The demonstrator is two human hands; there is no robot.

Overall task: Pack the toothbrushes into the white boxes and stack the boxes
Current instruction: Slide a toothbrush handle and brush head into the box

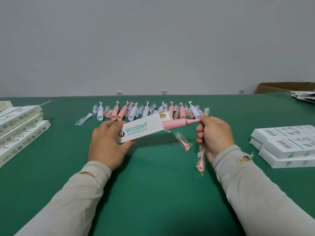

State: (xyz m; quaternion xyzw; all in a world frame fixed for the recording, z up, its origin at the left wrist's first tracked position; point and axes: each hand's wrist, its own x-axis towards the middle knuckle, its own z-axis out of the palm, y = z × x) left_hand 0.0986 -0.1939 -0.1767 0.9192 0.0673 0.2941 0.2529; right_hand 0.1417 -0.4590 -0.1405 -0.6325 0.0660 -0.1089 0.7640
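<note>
The left hand (pixel 109 143) grips the closed end of a white Wisdent box (pixel 141 132), fingers curled round it and thumb underneath, holding it tilted with its open mouth up and to the right. A pink electric toothbrush (pixel 177 124) is partway into that mouth — its thick body already inside, its narrow neck sticking out to the right. The right hand (pixel 214 135) pinches the neck's tip between thumb and forefinger; the other fingers are curled in.

Two bagged pink brush heads (pixel 183 142) lie on the green table (pixel 153 193) just below the box mouth. The row of unpacked toothbrushes (pixel 146 111) sits farther back, a stack of packed boxes (pixel 286 143) at the right and open boxes (pixel 20 126) at the left.

The likely trouble is at the mouth: the end flap (pixel 165 115) stands up beside the brush, and a push off the box's axis could jam the handle against it or crease the card. The grip on the neck is thin — it could slip. The loose heads may also get left out.
</note>
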